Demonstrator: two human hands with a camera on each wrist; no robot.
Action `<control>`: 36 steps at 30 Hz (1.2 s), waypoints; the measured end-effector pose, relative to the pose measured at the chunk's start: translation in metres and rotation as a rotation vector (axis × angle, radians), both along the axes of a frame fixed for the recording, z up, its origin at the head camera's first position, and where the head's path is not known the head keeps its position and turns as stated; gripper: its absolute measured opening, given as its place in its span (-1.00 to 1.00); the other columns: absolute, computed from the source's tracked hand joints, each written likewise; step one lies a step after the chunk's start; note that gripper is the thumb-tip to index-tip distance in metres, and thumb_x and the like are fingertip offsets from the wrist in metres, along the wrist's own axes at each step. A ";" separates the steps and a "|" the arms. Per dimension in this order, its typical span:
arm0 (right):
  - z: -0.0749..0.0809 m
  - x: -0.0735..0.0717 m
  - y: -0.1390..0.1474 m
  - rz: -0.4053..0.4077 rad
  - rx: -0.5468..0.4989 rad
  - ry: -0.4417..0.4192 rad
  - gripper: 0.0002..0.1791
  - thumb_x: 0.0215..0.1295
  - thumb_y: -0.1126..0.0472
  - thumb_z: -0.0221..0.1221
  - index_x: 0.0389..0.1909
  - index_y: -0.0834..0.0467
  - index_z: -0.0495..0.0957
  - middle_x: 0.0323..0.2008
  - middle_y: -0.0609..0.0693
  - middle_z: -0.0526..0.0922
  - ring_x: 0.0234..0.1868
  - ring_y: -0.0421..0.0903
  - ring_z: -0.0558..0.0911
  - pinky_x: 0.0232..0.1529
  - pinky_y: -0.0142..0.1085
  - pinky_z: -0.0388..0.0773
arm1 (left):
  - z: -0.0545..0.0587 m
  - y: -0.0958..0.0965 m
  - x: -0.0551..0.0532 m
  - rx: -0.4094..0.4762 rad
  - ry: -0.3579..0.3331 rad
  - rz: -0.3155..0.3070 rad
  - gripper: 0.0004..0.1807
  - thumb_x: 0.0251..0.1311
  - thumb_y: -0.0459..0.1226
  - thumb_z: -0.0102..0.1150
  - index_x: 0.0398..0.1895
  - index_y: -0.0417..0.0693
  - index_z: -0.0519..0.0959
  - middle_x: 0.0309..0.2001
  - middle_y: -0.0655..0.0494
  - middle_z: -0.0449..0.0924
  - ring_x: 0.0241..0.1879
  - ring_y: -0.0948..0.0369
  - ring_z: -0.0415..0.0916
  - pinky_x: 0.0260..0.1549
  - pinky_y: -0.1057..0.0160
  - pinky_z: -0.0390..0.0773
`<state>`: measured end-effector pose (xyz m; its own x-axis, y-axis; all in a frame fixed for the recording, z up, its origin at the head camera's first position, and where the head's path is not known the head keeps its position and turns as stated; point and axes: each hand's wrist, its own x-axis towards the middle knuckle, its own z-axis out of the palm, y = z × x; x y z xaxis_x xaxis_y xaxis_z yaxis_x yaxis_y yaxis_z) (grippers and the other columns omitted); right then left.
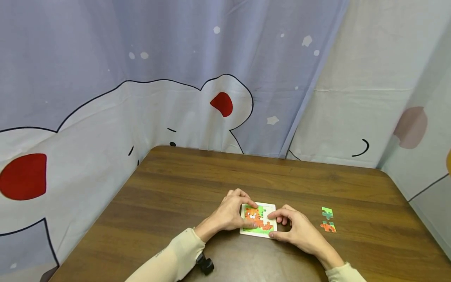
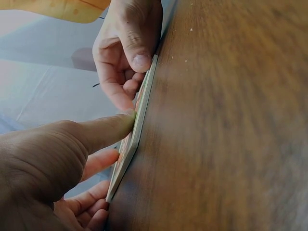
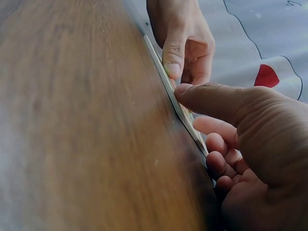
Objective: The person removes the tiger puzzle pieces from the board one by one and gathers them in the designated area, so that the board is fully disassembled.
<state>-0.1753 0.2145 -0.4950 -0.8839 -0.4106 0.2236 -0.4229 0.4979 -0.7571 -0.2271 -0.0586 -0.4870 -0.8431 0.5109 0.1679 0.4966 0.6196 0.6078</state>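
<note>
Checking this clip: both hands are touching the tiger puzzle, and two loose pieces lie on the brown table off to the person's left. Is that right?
Not quite: the two loose pieces lie off to the person's right, beyond the right hand, as the head view shows. Both hands are indeed touching the tiger puzzle.

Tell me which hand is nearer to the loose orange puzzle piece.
Right. The right hand is at the right edge of the puzzle board, with the loose orange piece off to its right. The left hand is over the board's left part, farther away.
</note>
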 end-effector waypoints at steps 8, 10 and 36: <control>0.001 -0.001 -0.001 0.017 -0.002 0.016 -0.61 0.16 0.09 0.70 -0.01 -0.06 0.82 -0.26 -0.10 0.56 -0.22 -0.13 0.51 -0.17 -0.32 0.48 | 0.000 0.000 0.000 -0.002 -0.007 0.005 -0.46 -0.04 -0.01 0.84 0.07 0.23 0.88 0.12 0.19 0.60 0.16 0.14 0.43 0.21 0.06 0.42; 0.001 -0.002 -0.001 0.023 -0.004 0.021 -0.62 0.16 0.08 0.70 -0.02 -0.07 0.83 -0.26 -0.10 0.56 -0.22 -0.13 0.51 -0.17 -0.32 0.48 | 0.000 0.000 0.000 -0.004 -0.005 0.005 -0.46 -0.04 -0.01 0.84 0.07 0.23 0.88 0.12 0.18 0.60 0.16 0.13 0.43 0.22 0.05 0.42; -0.001 0.001 -0.003 0.009 0.007 -0.024 -0.62 0.17 0.12 0.68 -0.04 -0.06 0.76 -0.22 -0.08 0.53 -0.18 -0.15 0.49 -0.12 -0.32 0.45 | 0.000 0.000 0.001 0.014 -0.005 0.002 -0.44 -0.05 0.01 0.84 0.08 0.20 0.87 0.13 0.16 0.60 0.18 0.12 0.44 0.24 0.02 0.42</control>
<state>-0.1748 0.2113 -0.4958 -0.8853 -0.4200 0.1998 -0.4093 0.4996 -0.7634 -0.2258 -0.0589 -0.4866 -0.8450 0.5066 0.1713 0.4924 0.6118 0.6191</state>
